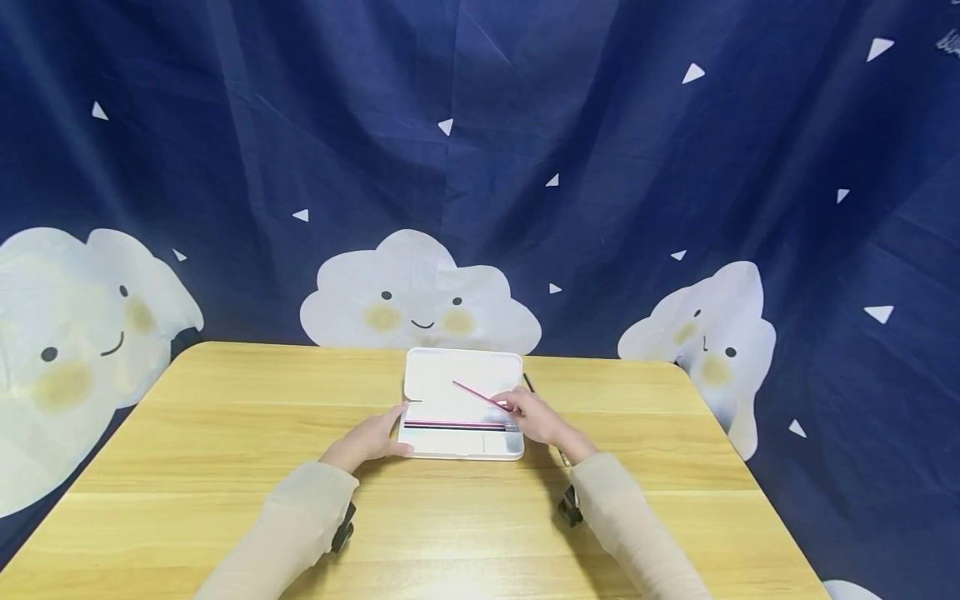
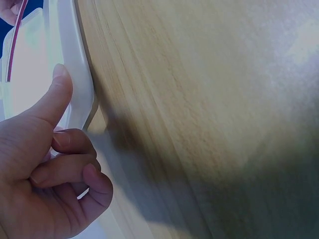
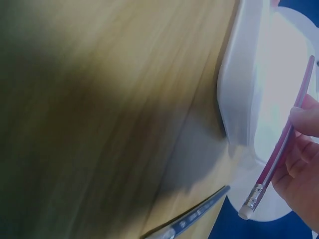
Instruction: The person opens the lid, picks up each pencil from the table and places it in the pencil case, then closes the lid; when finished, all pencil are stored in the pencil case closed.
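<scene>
A white pencil case point(image 1: 446, 444) lies opened on the table, its lid point(image 1: 465, 365) folded back on the far side. My left hand point(image 1: 371, 437) holds its left end, thumb on the near corner; in the left wrist view the thumb point(image 2: 57, 94) lies along the rim and other fingers curl beside it. Between thumb and fingers, my right hand point(image 1: 536, 417) pinches a pink pencil point(image 3: 283, 147) with a white eraser in a silver ferrule. It slants above the case. Inside the tray, a pink and a dark pencil point(image 1: 453, 426) lie lengthwise, erasers to the right.
A dark, slim brush or pen point(image 3: 194, 213) lies on the wooden table point(image 1: 450, 533) right of the case, partly hidden by my right hand in the head view. Behind the table hangs a dark blue curtain point(image 1: 360, 125) with clouds and triangles.
</scene>
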`<action>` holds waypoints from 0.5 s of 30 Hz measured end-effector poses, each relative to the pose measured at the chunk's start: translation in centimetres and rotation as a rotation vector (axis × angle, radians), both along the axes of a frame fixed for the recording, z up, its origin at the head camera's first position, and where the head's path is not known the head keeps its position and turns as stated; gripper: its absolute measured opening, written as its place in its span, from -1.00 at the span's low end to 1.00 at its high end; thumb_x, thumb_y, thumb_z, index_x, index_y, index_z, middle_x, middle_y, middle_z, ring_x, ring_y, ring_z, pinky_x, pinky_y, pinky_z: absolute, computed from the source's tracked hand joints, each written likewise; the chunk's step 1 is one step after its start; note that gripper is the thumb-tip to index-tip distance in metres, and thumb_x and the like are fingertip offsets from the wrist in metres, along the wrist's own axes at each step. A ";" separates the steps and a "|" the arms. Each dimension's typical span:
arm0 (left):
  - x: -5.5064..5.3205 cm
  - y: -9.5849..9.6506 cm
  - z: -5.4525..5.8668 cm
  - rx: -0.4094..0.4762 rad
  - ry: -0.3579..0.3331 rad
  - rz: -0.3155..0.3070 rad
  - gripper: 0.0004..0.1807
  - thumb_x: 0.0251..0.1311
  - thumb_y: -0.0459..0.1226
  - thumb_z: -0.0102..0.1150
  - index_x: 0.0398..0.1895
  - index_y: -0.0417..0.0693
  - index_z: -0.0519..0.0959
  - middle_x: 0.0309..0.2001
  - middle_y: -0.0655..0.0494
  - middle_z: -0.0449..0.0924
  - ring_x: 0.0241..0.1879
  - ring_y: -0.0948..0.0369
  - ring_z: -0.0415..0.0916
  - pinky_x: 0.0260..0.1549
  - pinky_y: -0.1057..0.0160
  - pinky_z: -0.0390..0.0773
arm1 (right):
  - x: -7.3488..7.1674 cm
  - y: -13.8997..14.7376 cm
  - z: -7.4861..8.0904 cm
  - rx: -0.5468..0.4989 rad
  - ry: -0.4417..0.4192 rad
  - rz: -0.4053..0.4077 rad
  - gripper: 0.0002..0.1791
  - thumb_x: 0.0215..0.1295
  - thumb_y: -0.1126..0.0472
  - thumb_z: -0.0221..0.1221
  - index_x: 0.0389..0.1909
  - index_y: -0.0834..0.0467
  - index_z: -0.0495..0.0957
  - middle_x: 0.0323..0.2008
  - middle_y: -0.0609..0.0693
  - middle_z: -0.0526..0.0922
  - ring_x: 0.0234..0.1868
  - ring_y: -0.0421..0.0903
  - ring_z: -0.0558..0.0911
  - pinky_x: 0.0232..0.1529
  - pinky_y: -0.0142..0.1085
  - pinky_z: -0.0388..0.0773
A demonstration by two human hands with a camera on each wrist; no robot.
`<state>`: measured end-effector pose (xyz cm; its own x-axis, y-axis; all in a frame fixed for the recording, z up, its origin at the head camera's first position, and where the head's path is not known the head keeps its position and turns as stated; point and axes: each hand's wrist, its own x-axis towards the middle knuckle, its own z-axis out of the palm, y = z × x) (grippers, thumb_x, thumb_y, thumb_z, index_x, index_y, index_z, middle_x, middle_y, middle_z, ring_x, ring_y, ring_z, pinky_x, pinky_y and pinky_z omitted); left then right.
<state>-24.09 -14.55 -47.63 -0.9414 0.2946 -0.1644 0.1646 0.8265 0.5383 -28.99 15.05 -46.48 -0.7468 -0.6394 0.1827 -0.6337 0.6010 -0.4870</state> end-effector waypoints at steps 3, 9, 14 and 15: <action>0.0 0.0 -0.1 0.000 0.002 -0.001 -0.10 -0.05 -0.15 0.34 0.32 -0.30 0.13 0.11 -0.42 0.35 0.11 -0.24 0.32 0.12 -0.13 0.29 | -0.1 -0.6 0.1 0.043 0.010 0.028 -0.57 0.06 0.58 -0.01 -0.04 0.26 0.52 -0.42 0.04 0.44 -0.36 -0.13 0.38 -0.27 -0.30 0.41; -0.1 0.1 0.0 -0.014 -0.005 0.000 -0.10 -0.05 -0.14 0.34 0.32 -0.29 0.12 0.10 -0.42 0.35 0.10 -0.23 0.33 0.11 -0.12 0.30 | -0.4 -2.2 0.0 0.140 0.070 0.085 -0.55 0.04 0.60 -0.03 -0.05 0.25 0.54 -0.40 0.04 0.45 -0.38 -0.13 0.38 -0.27 -0.33 0.42; -0.2 0.1 0.0 -0.027 -0.020 -0.001 -0.09 -0.04 -0.12 0.33 0.33 -0.28 0.11 0.11 -0.42 0.35 0.11 -0.23 0.32 0.11 -0.12 0.31 | -0.5 -3.4 -0.3 0.195 0.110 0.111 -0.58 0.10 0.57 -0.02 -0.06 0.21 0.56 -0.41 0.02 0.47 -0.35 -0.12 0.42 -0.24 -0.32 0.45; -0.2 0.2 0.0 -0.027 -0.022 -0.001 -0.09 -0.04 -0.12 0.33 0.33 -0.28 0.11 0.11 -0.43 0.34 0.11 -0.23 0.32 0.11 -0.12 0.30 | -0.5 -3.5 -0.3 0.207 0.116 0.112 -0.58 0.10 0.56 -0.01 -0.06 0.20 0.57 -0.41 0.02 0.46 -0.35 -0.12 0.42 -0.23 -0.32 0.45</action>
<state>-24.26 -14.39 -47.61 -0.9372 0.2905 -0.1932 0.1534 0.8405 0.5196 -29.47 11.54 -46.77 -0.6508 -0.7497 0.1197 -0.7464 0.6030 -0.2814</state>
